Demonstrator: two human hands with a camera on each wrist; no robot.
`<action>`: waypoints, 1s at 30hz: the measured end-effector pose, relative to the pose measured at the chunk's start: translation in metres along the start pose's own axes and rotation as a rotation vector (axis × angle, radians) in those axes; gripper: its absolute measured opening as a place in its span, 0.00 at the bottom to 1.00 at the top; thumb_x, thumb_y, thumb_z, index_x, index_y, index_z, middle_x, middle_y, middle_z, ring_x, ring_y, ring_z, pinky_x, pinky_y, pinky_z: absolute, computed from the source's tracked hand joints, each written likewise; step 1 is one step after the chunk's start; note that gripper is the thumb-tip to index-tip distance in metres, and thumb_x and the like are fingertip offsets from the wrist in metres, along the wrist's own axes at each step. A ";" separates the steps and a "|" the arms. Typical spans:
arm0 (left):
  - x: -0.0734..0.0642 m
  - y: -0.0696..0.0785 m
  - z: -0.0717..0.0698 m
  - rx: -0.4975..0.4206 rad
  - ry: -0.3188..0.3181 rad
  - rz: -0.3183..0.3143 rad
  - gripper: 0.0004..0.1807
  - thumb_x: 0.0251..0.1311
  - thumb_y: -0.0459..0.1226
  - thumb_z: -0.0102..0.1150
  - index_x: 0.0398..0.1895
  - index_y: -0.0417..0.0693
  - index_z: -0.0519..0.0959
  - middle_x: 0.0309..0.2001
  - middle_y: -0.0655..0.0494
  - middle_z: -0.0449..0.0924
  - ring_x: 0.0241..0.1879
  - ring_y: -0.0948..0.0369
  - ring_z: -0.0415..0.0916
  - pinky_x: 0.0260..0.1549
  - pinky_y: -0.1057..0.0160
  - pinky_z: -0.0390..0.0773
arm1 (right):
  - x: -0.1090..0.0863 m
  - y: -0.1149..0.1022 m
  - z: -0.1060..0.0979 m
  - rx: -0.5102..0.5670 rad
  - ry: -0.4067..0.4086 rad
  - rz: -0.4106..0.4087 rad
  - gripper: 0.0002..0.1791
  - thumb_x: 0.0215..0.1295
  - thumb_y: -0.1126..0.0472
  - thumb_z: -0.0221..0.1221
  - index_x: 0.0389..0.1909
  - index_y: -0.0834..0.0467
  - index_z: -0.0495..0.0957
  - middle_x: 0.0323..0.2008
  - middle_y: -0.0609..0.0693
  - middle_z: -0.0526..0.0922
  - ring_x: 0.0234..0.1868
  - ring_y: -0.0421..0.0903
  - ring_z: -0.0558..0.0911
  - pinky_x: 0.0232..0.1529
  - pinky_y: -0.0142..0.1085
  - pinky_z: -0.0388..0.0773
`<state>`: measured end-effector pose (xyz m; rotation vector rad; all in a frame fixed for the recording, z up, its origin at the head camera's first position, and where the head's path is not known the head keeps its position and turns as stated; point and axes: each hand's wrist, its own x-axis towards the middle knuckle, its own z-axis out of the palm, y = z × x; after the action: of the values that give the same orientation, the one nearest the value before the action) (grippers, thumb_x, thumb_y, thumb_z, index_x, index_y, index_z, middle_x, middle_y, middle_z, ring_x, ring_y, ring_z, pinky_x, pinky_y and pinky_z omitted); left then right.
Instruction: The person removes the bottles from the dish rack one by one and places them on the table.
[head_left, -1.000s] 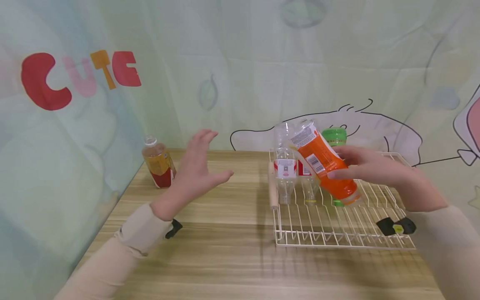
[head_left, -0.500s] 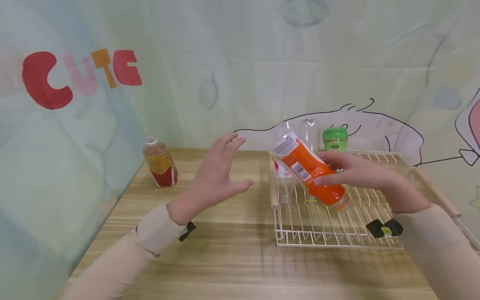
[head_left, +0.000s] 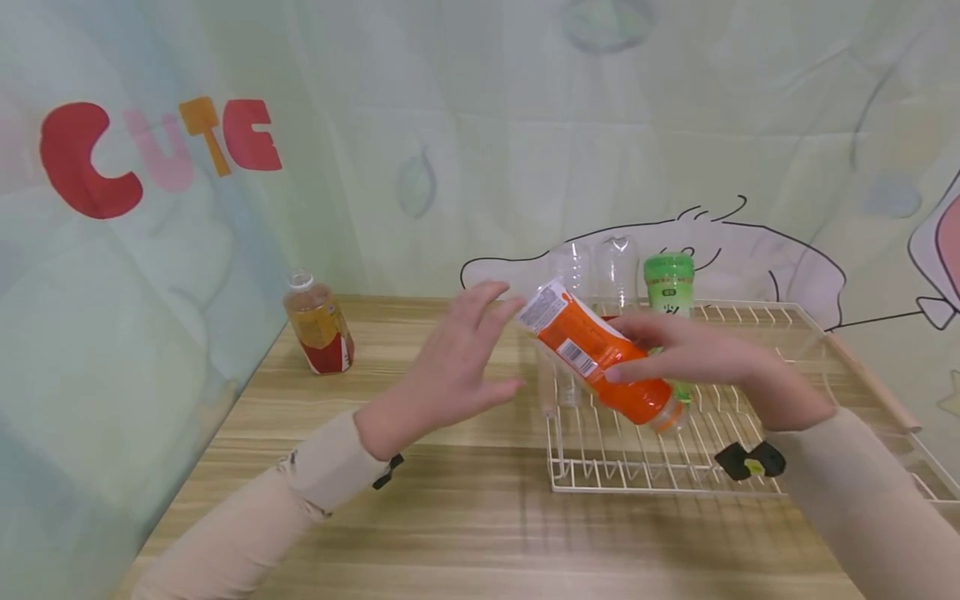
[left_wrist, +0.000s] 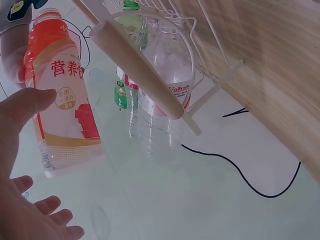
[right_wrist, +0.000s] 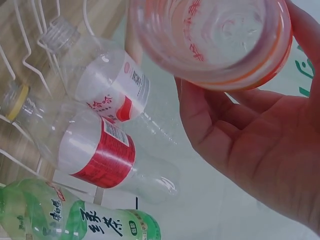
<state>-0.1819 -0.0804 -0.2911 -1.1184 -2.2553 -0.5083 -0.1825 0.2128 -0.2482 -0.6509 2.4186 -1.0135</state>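
Observation:
My right hand (head_left: pixel 697 354) holds an orange-labelled plastic drink bottle (head_left: pixel 600 354) above a white wire rack (head_left: pixel 637 489). The bottle is tilted, its open mouth pointing down to the right and its base up to the left. Close to the base is my left hand (head_left: pixel 450 367), fingers spread and thumb apart. In the left wrist view the left thumb overlaps the bottle's label; whether it touches cannot be told. Behind, upside down in the rack, stand a green tea bottle (head_left: pixel 670 283), a clear bottle with a red label (right_wrist: pixel 107 155) and another clear bottle (right_wrist: pixel 112 82).
A bottle with a gold and red label (head_left: pixel 321 329) stands uncapped at the table's left. Wooden handles flank the rack, one at its left (left_wrist: pixel 137 70) and one at its right (head_left: pixel 873 382). A printed curtain (head_left: pixel 420 100) hangs behind the wooden table (head_left: pixel 420 533).
My right hand has carried the orange bottle to the left and slightly down, tilting it further over. My left hand has moved right, towards the bottle's base. The rack and standing bottles stay put.

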 end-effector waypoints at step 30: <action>0.002 0.016 0.016 0.049 -0.088 0.126 0.40 0.48 0.43 0.72 0.64 0.42 0.67 0.63 0.45 0.67 0.65 0.48 0.61 0.68 0.44 0.57 | 0.017 -0.006 0.026 -0.018 -0.040 0.040 0.33 0.59 0.48 0.63 0.62 0.58 0.68 0.47 0.53 0.79 0.42 0.48 0.80 0.38 0.39 0.82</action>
<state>-0.1753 -0.0609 -0.3009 -1.2704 -2.2414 -0.3570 -0.1801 0.1854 -0.2645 -0.6206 2.3994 -0.9545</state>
